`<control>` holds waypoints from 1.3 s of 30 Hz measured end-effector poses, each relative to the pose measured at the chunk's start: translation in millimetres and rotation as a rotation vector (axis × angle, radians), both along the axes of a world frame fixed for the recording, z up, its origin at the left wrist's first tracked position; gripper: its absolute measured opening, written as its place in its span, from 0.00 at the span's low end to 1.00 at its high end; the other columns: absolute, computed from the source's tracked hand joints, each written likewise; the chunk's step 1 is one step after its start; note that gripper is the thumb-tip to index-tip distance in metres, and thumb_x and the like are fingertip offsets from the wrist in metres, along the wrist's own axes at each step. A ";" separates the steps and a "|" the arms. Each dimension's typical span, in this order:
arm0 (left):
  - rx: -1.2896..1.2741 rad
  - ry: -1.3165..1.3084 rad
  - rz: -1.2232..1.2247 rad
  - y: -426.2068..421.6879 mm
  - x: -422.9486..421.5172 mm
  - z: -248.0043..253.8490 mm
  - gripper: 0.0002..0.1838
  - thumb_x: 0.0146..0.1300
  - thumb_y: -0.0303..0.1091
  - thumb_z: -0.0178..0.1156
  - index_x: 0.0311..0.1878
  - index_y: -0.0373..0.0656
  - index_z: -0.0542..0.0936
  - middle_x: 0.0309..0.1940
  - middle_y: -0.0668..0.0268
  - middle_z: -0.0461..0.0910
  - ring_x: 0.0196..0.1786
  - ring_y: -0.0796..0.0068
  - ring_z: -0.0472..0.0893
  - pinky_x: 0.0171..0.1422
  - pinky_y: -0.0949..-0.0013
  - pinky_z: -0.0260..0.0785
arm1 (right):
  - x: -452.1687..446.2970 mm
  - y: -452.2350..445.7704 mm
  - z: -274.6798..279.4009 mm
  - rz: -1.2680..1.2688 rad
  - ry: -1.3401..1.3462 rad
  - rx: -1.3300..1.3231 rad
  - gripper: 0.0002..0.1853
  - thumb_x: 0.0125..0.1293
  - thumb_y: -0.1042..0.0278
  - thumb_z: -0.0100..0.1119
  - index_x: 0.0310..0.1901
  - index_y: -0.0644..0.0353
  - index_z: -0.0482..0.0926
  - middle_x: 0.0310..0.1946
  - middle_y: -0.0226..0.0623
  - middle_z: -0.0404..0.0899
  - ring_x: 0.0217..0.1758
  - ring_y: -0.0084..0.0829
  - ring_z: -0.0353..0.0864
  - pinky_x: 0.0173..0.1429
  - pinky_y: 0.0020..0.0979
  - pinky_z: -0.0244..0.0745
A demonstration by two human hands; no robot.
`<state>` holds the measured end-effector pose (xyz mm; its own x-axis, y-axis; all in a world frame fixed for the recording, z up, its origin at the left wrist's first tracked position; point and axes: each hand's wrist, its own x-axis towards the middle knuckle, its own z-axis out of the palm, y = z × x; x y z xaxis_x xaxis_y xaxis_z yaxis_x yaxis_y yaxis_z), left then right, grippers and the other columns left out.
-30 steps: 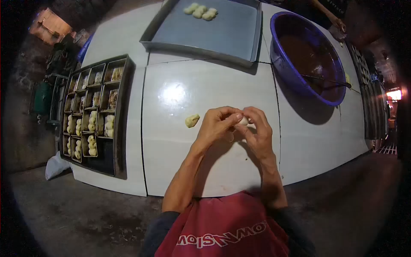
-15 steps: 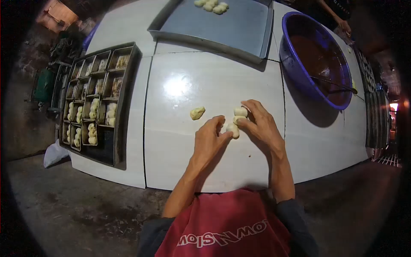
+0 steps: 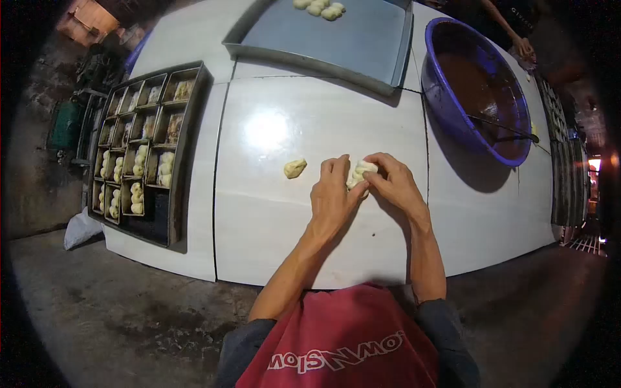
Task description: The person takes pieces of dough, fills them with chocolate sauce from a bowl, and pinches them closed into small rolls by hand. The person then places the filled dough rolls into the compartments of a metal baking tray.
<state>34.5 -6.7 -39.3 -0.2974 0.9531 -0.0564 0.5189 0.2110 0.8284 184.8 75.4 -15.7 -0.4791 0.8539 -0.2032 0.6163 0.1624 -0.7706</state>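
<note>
Several pale dough balls (image 3: 362, 169) are pressed together in a short row on the white table, between my two hands. My left hand (image 3: 335, 191) closes on the row from its left side, thumb at the near end. From the right, my right hand (image 3: 393, 182) grips the same dough balls with thumb and fingers. A loose lump of dough (image 3: 295, 169) lies on the table a little left of my left hand.
At left, a dark tray (image 3: 206, 84) holds several small loaf tins, some with dough balls. A large metal tray (image 3: 304, 55) with dough balls lies at the back. Right of it stands a purple basin (image 3: 446, 107) of brown mixture with a stirring tool; another person's hand (image 3: 522, 48) is behind.
My left hand has moved right and slightly up against the dough balls. They are now squeezed closer together between both hands.
</note>
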 end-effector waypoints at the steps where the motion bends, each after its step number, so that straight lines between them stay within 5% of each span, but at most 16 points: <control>1: 0.025 -0.049 -0.021 -2.0 -1.7 1.2 0.37 0.53 0.41 0.75 0.65 0.39 0.71 0.58 0.52 0.72 0.45 0.51 0.82 0.45 0.56 0.78 | 1.9 0.6 6.3 0.024 -0.032 0.000 0.18 0.64 0.61 0.59 0.52 0.62 0.81 0.45 0.43 0.82 0.42 0.38 0.82 0.50 0.38 0.76; 5: 0.036 -0.073 -0.113 -16.8 -6.6 16.2 0.46 0.48 0.39 0.78 0.69 0.38 0.67 0.60 0.52 0.71 0.48 0.51 0.81 0.49 0.55 0.78 | 3.0 0.1 14.8 -0.020 -0.043 0.022 0.19 0.71 0.59 0.53 0.52 0.65 0.82 0.48 0.46 0.82 0.52 0.44 0.82 0.58 0.41 0.74; 8: 0.098 0.018 -0.108 -17.8 4.0 7.7 0.48 0.46 0.35 0.77 0.72 0.38 0.64 0.60 0.52 0.71 0.50 0.51 0.81 0.51 0.56 0.77 | -0.4 -1.8 8.8 -0.018 -0.024 -0.013 0.16 0.71 0.64 0.53 0.51 0.67 0.82 0.46 0.47 0.83 0.49 0.44 0.82 0.57 0.40 0.74; 10: 0.114 0.047 -0.084 -12.7 13.3 3.6 0.44 0.50 0.33 0.74 0.70 0.38 0.65 0.57 0.52 0.73 0.51 0.49 0.80 0.52 0.55 0.76 | -7.2 -12.9 20.7 -0.019 0.022 -0.040 0.15 0.71 0.66 0.54 0.50 0.67 0.82 0.44 0.46 0.83 0.46 0.42 0.83 0.55 0.39 0.75; 12: 0.043 0.029 -0.067 -4.6 21.5 -2.0 0.37 0.54 0.32 0.71 0.66 0.37 0.68 0.53 0.50 0.75 0.52 0.47 0.79 0.53 0.54 0.74 | -9.4 -16.7 8.7 -0.143 0.194 -0.218 0.11 0.70 0.72 0.54 0.45 0.71 0.80 0.36 0.35 0.80 0.39 0.23 0.76 0.44 0.27 0.72; 17: 0.209 -0.180 -0.012 -7.4 6.3 -11.4 0.24 0.56 0.33 0.66 0.56 0.39 0.76 0.46 0.49 0.79 0.49 0.44 0.80 0.52 0.52 0.74 | -22.7 -26.8 24.8 -0.282 0.414 -0.534 0.14 0.70 0.69 0.55 0.47 0.74 0.80 0.38 0.41 0.81 0.40 0.27 0.78 0.45 0.29 0.74; 19: 0.147 -0.262 0.001 -16.4 -16.7 5.7 0.22 0.56 0.35 0.67 0.54 0.39 0.78 0.47 0.50 0.81 0.48 0.47 0.82 0.52 0.55 0.76 | -38.3 -21.5 44.0 -0.153 0.229 -0.489 0.14 0.70 0.69 0.56 0.48 0.74 0.80 0.39 0.42 0.81 0.40 0.27 0.78 0.45 0.29 0.74; 21: 0.167 -0.304 0.079 -23.7 -44.7 34.1 0.22 0.55 0.37 0.69 0.52 0.38 0.80 0.45 0.51 0.82 0.48 0.50 0.83 0.52 0.57 0.76 | -61.8 -22.5 63.3 -0.103 0.267 -0.478 0.18 0.70 0.68 0.56 0.58 0.69 0.77 0.46 0.44 0.81 0.44 0.30 0.81 0.46 0.30 0.77; 24: 0.252 -0.173 0.175 -27.4 -105.5 50.3 0.23 0.56 0.39 0.73 0.51 0.38 0.81 0.44 0.54 0.83 0.46 0.57 0.85 0.51 0.61 0.77 | -94.1 -14.8 69.4 0.002 0.238 -0.323 0.25 0.70 0.65 0.58 0.68 0.58 0.72 0.56 0.45 0.79 0.46 0.32 0.84 0.46 0.30 0.81; 27: 0.217 0.015 0.377 -19.6 -188.0 58.7 0.21 0.55 0.38 0.74 0.50 0.40 0.83 0.43 0.58 0.84 0.45 0.65 0.85 0.49 0.66 0.77 | -131.4 -15.6 82.4 -0.045 0.278 -0.241 0.24 0.70 0.64 0.58 0.66 0.61 0.74 0.57 0.44 0.80 0.42 0.30 0.85 0.45 0.30 0.81; 28: 0.229 0.193 0.389 -18.7 -221.9 65.5 0.20 0.56 0.38 0.70 0.53 0.45 0.82 0.46 0.57 0.84 0.46 0.54 0.84 0.51 0.58 0.76 | -135.4 -14.7 77.8 -0.022 0.307 -0.227 0.23 0.70 0.64 0.58 0.64 0.62 0.75 0.55 0.43 0.81 0.41 0.29 0.85 0.43 0.29 0.80; 30: 0.269 0.257 0.486 -10.3 -280.3 70.1 0.20 0.56 0.40 0.69 0.51 0.45 0.83 0.44 0.54 0.83 0.49 0.50 0.83 0.51 0.54 0.75 | -138.0 -13.3 70.8 0.019 0.291 -0.187 0.20 0.69 0.64 0.59 0.60 0.63 0.78 0.49 0.40 0.84 0.39 0.25 0.84 0.40 0.28 0.78; 33: 0.080 0.526 0.451 9.9 -353.4 37.3 0.25 0.56 0.43 0.68 0.56 0.42 0.82 0.47 0.52 0.84 0.50 0.51 0.83 0.53 0.54 0.75 | -127.9 -20.1 54.1 -0.023 0.239 -0.262 0.19 0.69 0.65 0.60 0.58 0.63 0.80 0.42 0.38 0.83 0.34 0.22 0.80 0.38 0.26 0.75; 36: -0.137 0.648 0.317 23.4 -383.9 -3.7 0.28 0.56 0.45 0.69 0.59 0.46 0.80 0.46 0.54 0.85 0.50 0.51 0.84 0.54 0.52 0.75 | -125.3 -43.2 75.9 -0.252 0.233 -0.451 0.17 0.71 0.67 0.58 0.58 0.64 0.79 0.47 0.35 0.83 0.36 0.21 0.82 0.40 0.23 0.76; 39: -0.204 0.694 0.287 27.8 -380.1 0.6 0.25 0.57 0.44 0.70 0.56 0.46 0.79 0.47 0.53 0.83 0.50 0.48 0.83 0.51 0.49 0.75 | -83.8 -46.9 41.0 -0.257 0.114 -0.339 0.17 0.71 0.68 0.58 0.58 0.65 0.79 0.45 0.37 0.82 0.35 0.21 0.80 0.41 0.24 0.76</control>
<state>-345.5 21.1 -38.7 -0.5618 0.8245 0.0672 0.8069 0.5283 0.2642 101.0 28.6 25.2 -0.2956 0.8422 -0.4509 0.5119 -0.2588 -0.8191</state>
